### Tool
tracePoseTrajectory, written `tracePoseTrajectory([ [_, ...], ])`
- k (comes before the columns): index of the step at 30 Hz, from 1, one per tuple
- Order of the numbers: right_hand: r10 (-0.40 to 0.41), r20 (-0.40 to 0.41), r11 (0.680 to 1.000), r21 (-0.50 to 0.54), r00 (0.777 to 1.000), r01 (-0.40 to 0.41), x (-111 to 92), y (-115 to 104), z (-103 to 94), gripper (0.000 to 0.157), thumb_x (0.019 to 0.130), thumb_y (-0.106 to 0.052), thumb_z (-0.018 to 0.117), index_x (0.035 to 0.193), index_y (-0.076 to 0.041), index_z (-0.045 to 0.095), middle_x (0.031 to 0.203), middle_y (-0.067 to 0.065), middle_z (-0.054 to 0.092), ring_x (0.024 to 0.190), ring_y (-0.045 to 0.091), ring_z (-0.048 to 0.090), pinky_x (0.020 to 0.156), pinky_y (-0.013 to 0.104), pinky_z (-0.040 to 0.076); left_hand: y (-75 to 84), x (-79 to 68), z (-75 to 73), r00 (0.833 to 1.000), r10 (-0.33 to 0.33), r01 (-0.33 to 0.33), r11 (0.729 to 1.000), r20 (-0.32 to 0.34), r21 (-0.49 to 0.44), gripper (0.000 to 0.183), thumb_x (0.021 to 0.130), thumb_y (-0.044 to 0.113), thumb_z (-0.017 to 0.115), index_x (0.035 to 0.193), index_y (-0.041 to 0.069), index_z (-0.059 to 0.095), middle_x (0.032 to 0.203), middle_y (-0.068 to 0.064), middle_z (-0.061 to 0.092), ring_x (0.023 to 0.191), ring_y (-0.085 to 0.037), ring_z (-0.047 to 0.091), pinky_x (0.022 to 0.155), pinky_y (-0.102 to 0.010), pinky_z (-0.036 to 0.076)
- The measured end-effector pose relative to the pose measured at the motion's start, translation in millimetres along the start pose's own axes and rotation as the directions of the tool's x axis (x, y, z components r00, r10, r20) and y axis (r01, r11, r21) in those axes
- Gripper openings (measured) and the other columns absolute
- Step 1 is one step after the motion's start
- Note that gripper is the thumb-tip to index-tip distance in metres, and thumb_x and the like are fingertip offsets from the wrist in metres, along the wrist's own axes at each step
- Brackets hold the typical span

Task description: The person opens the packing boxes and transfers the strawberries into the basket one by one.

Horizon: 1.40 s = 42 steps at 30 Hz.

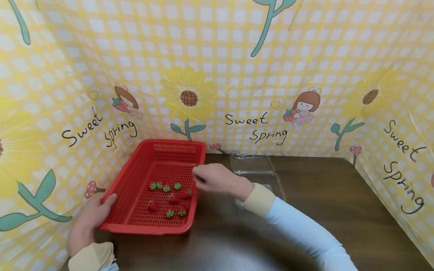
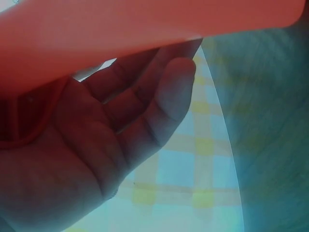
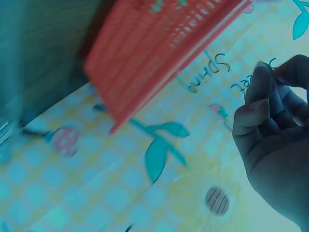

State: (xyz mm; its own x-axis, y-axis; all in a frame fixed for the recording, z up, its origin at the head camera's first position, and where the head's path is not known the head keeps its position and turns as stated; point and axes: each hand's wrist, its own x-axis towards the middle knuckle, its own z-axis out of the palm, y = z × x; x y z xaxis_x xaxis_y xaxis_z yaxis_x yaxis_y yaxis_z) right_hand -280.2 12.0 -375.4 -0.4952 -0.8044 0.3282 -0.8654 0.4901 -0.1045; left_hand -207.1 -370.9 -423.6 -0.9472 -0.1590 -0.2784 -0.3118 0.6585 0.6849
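Observation:
A red plastic basket (image 1: 112, 219) with slotted sides stands at the left. My left hand (image 1: 89, 218) holds its left rim, thumb over the edge; in the left wrist view the fingers (image 2: 174, 89) curve beneath the red wall. Several strawberries lie on the basket floor, among them a red strawberry (image 1: 153, 206) toward the front and another strawberry (image 1: 174, 198) nearer the right side. Over the right rim is my right hand (image 1: 217, 180), fingers curled. In the right wrist view its thumb and forefinger (image 3: 260, 79) come together; I cannot tell whether they hold anything.
A clear plastic container (image 1: 252, 163) with a hinged lid lies opened behind my right forearm, partly covered by it. Brown tabletop (image 1: 325, 188) extends to the right. A yellow checked cloth (image 1: 217, 75) with printed sunflowers hangs at the back and both sides.

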Motion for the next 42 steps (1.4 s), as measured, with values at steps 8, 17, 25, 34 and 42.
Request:
tracePoseTrajectory([
  [8, 0.102, -0.025, 0.995, -0.017, 0.994, -0.102, -71.1, 33.6, -15.0, 0.020, 0.089, -0.008, 0.060, 0.077, -0.019, 0.049, 0.069, -0.010, 0.048, 0.059, 0.003, 0.042, 0.056, 0.018, 0.037, 2.9, -1.4, 3.5, 1.000, -0.018, 0.018, 0.999, 0.009, -0.035, 0.072, 0.101, 0.053, 0.037, 0.138, -0.009, 0.035, 0.103, -0.023, 0.066, 0.074, -0.018, 0.068, 0.065, -0.033, 0.053],
  [17, 0.295, 0.113, 0.955, -0.059, 0.949, -0.290, -125.3, 63.0, -4.7, 0.026, 0.094, -0.010, 0.058, 0.073, -0.018, 0.046, 0.061, -0.009, 0.038, 0.052, 0.003, 0.030, 0.051, 0.020, 0.027, 1.4, 1.4, 2.6, 0.999, -0.030, 0.031, 0.999, 0.012, -0.031, 0.073, 0.102, 0.053, 0.036, 0.138, -0.009, 0.035, 0.105, -0.024, 0.065, 0.076, -0.017, 0.066, 0.065, -0.032, 0.051],
  [25, 0.515, 0.384, 0.851, -0.116, 0.766, -0.513, -146.6, 68.1, -1.5, 0.035, 0.088, -0.012, 0.064, 0.066, -0.017, 0.038, 0.062, -0.007, 0.028, 0.057, 0.010, 0.028, 0.052, 0.029, 0.023, -2.4, 2.0, 0.3, 0.997, 0.064, -0.062, 0.996, -0.037, 0.068, 0.067, 0.103, 0.048, 0.035, 0.133, -0.012, 0.042, 0.102, -0.024, 0.065, 0.079, -0.017, 0.062, 0.066, -0.030, 0.047],
  [34, 0.584, 0.395, 0.802, -0.144, 0.710, -0.580, -144.6, 74.3, 9.4, 0.029, 0.083, -0.022, 0.075, 0.066, -0.018, 0.051, 0.062, -0.006, 0.048, 0.058, 0.013, 0.045, 0.053, 0.032, 0.035, -2.5, 2.8, 0.3, 0.998, 0.053, -0.051, 0.997, -0.037, 0.049, 0.069, 0.103, 0.049, 0.034, 0.134, -0.012, 0.040, 0.102, -0.024, 0.065, 0.078, -0.016, 0.063, 0.066, -0.030, 0.047],
  [42, 0.565, 0.415, 0.811, -0.124, 0.712, -0.572, -142.7, 80.7, 8.7, 0.023, 0.082, -0.011, 0.072, 0.066, -0.018, 0.058, 0.062, -0.008, 0.050, 0.058, 0.011, 0.045, 0.052, 0.029, 0.036, -0.6, 3.5, 0.5, 1.000, 0.014, -0.014, 1.000, -0.014, 0.017, 0.073, 0.102, 0.053, 0.035, 0.137, -0.010, 0.037, 0.106, -0.026, 0.064, 0.078, -0.017, 0.065, 0.066, -0.030, 0.049],
])
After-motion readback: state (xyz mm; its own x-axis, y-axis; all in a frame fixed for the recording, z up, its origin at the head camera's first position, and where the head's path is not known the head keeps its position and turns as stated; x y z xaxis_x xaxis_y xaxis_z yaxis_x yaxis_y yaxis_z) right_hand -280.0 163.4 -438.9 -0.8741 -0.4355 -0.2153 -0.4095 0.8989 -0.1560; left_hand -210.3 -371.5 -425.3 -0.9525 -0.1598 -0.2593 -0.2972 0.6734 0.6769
